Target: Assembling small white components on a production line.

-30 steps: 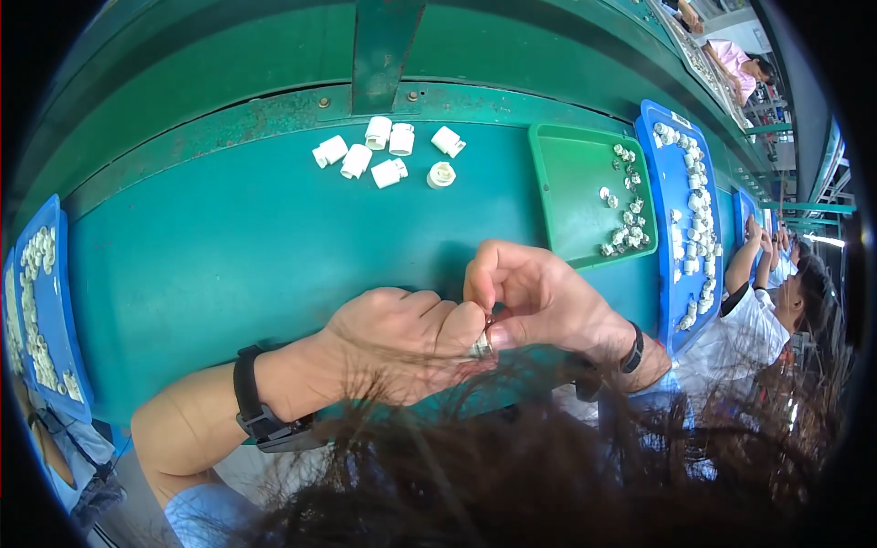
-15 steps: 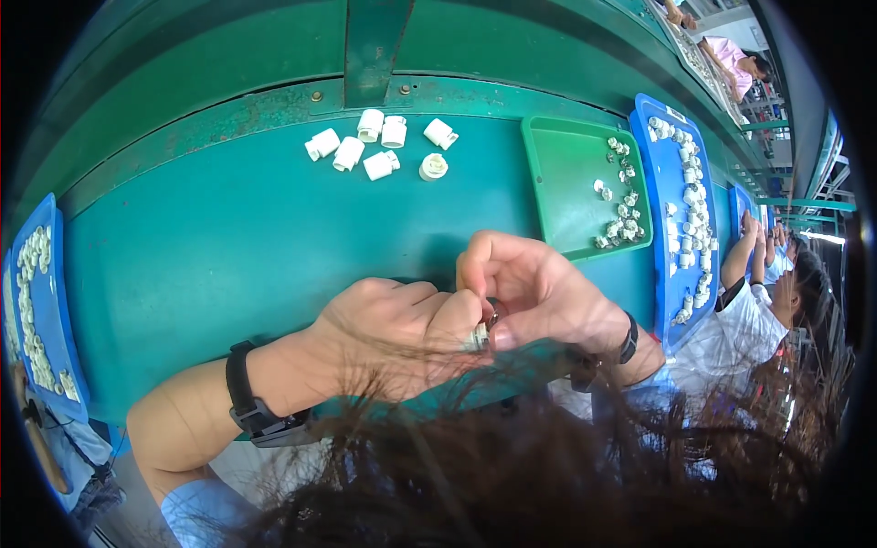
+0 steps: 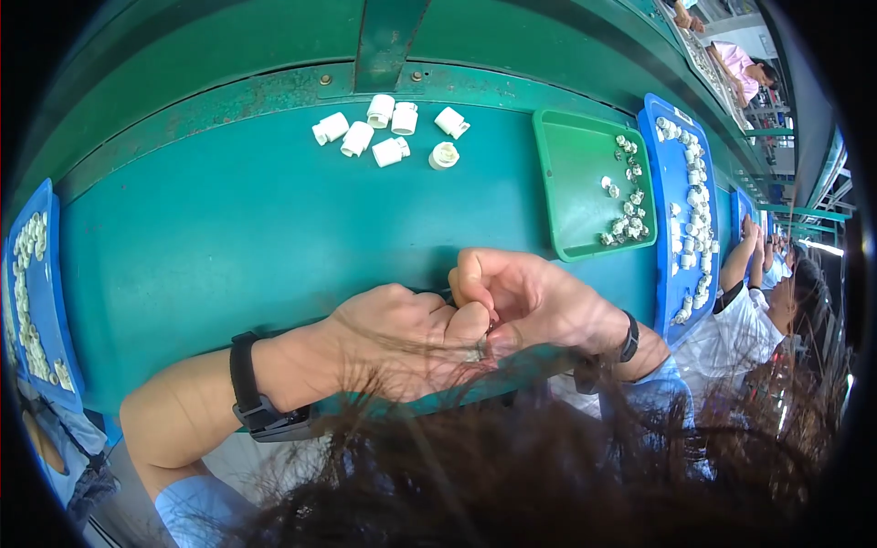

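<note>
My left hand point(image 3: 411, 338) is closed around a small white plastic part point(image 3: 481, 350), most of it hidden by the fingers. Against its fingertips, my right hand point(image 3: 539, 301) is curled, thumb and fingers pinched at the same spot. A bit of dark metal shows between the two thumbs, too small to make out. Beyond the hands, several white cylindrical plastic sockets point(image 3: 390, 152) lie loose on the green tabletop point(image 3: 228, 219), and one of them point(image 3: 444, 156) stands on end.
On the right sits a green tray point(image 3: 575, 183) with small white-and-metal pieces. Next to it is a blue tray point(image 3: 660, 183) of white parts. Another blue tray point(image 3: 57, 301) lies at the far left. A green metal wall point(image 3: 228, 64) bounds the back; people work at the right.
My fingers have closed further over the small white part, so less of it shows. The hands stay pressed together; the whole view has shifted slightly.
</note>
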`<state>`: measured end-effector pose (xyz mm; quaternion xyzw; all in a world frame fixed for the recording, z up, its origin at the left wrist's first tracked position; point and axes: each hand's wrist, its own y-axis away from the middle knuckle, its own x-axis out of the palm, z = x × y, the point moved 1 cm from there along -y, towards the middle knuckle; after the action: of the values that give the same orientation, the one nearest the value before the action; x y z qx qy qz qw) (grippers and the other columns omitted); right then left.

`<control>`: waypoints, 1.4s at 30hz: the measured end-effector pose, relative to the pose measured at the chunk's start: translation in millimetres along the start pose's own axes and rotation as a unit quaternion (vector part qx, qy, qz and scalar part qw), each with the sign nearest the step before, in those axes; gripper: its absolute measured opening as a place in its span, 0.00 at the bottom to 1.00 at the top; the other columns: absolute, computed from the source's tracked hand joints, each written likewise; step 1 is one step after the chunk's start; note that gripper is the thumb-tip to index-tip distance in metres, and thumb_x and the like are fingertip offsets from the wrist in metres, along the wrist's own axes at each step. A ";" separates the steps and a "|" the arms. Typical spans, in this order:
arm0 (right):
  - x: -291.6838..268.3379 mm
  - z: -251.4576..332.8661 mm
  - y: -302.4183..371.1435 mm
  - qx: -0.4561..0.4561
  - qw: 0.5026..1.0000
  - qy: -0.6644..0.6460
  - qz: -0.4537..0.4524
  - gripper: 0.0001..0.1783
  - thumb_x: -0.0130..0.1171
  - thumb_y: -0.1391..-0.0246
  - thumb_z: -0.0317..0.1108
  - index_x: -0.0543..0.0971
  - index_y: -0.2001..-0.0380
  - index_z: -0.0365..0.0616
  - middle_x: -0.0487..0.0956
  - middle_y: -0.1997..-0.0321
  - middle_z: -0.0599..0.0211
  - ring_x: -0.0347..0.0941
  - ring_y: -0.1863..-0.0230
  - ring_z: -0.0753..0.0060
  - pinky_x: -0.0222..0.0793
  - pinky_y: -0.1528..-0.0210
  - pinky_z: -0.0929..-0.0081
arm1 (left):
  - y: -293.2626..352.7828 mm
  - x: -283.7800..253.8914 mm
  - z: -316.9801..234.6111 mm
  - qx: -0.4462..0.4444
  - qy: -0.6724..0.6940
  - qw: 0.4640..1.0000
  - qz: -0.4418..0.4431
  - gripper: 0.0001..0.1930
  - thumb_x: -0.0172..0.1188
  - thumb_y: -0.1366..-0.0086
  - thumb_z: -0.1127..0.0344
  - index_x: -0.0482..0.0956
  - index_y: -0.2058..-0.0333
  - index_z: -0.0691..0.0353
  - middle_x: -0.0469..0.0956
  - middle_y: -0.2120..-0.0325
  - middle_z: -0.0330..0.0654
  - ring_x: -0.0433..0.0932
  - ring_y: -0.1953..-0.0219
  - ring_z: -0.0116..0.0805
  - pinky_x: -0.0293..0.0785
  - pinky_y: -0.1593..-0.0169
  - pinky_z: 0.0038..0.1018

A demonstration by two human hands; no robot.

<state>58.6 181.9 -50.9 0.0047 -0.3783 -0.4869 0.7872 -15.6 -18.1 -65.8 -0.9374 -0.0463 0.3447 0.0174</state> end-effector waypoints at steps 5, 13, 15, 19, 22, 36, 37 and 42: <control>1.8 -2.1 -0.7 0.010 1.000 0.016 -0.015 0.22 0.75 0.48 0.23 0.68 0.62 0.47 0.70 0.58 0.74 0.70 0.56 0.82 0.74 0.57 0.81 | 1.6 14.9 6.7 0.078 -0.048 0.988 -0.120 0.18 0.61 0.31 0.52 0.70 0.62 0.63 0.73 0.83 0.36 0.78 0.81 0.33 0.72 0.78 0.27; 13.2 14.9 6.8 -0.081 0.996 -0.008 -0.029 0.17 0.72 0.43 0.24 0.72 0.59 0.44 0.72 0.57 0.73 0.73 0.55 0.80 0.74 0.52 0.78 | 2.9 -5.6 -5.4 -0.009 -0.022 0.992 -0.123 0.20 0.68 0.33 0.51 0.73 0.59 0.61 0.84 0.71 0.41 0.86 0.71 0.42 0.82 0.70 0.34; 12.9 19.3 8.8 -0.095 0.995 -0.003 -0.019 0.16 0.71 0.42 0.24 0.72 0.58 0.43 0.73 0.57 0.72 0.73 0.54 0.79 0.75 0.52 0.78 | 3.9 -5.8 -10.8 -0.026 0.006 0.988 -0.154 0.23 0.70 0.35 0.48 0.74 0.59 0.62 0.85 0.70 0.42 0.87 0.69 0.43 0.83 0.68 0.35; 8.2 14.8 10.4 -0.106 0.994 0.011 -0.005 0.12 0.67 0.39 0.22 0.74 0.56 0.41 0.75 0.56 0.69 0.76 0.52 0.76 0.77 0.52 0.76 | 1.0 -7.8 -17.5 -0.028 -0.002 0.983 -0.183 0.24 0.73 0.39 0.47 0.76 0.59 0.59 0.85 0.71 0.38 0.86 0.70 0.40 0.82 0.69 0.33; 4.9 12.0 8.5 -0.112 0.993 0.026 -0.001 0.10 0.64 0.37 0.20 0.74 0.55 0.39 0.77 0.56 0.67 0.77 0.52 0.75 0.79 0.52 0.75 | -0.4 -9.8 -19.0 -0.030 -0.012 0.981 -0.192 0.24 0.75 0.41 0.46 0.77 0.59 0.58 0.85 0.71 0.35 0.86 0.70 0.38 0.82 0.70 0.32; 6.4 21.3 6.3 -0.157 0.977 0.125 -0.065 0.06 0.63 0.33 0.28 0.76 0.57 0.41 0.80 0.60 0.70 0.78 0.63 0.80 0.75 0.66 0.80 | -3.7 -18.2 -19.8 -0.124 0.148 0.968 -0.163 0.21 0.70 0.34 0.49 0.75 0.57 0.61 0.83 0.67 0.39 0.83 0.69 0.30 0.79 0.67 0.28; 6.0 26.0 5.5 -0.167 0.970 0.150 -0.090 0.06 0.64 0.34 0.27 0.76 0.58 0.41 0.80 0.62 0.70 0.78 0.64 0.81 0.73 0.67 0.81 | -3.8 -20.3 -19.2 -0.116 0.135 0.969 -0.171 0.21 0.70 0.34 0.49 0.75 0.57 0.61 0.83 0.67 0.39 0.83 0.69 0.30 0.79 0.67 0.28; 8.5 71.0 -9.2 -0.200 0.946 0.231 -0.111 0.05 0.63 0.33 0.30 0.77 0.58 0.42 0.80 0.63 0.73 0.77 0.66 0.83 0.70 0.70 0.83 | -11.9 -50.4 -9.7 -0.194 0.469 0.845 -0.168 0.18 0.58 0.24 0.49 0.75 0.53 0.61 0.77 0.69 0.35 0.69 0.75 0.20 0.66 0.73 0.21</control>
<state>11.0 196.2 1.4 0.0017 -0.0778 -0.6222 0.7790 -48.5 -11.2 -25.1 -0.9493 -0.2558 -0.1603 -0.0877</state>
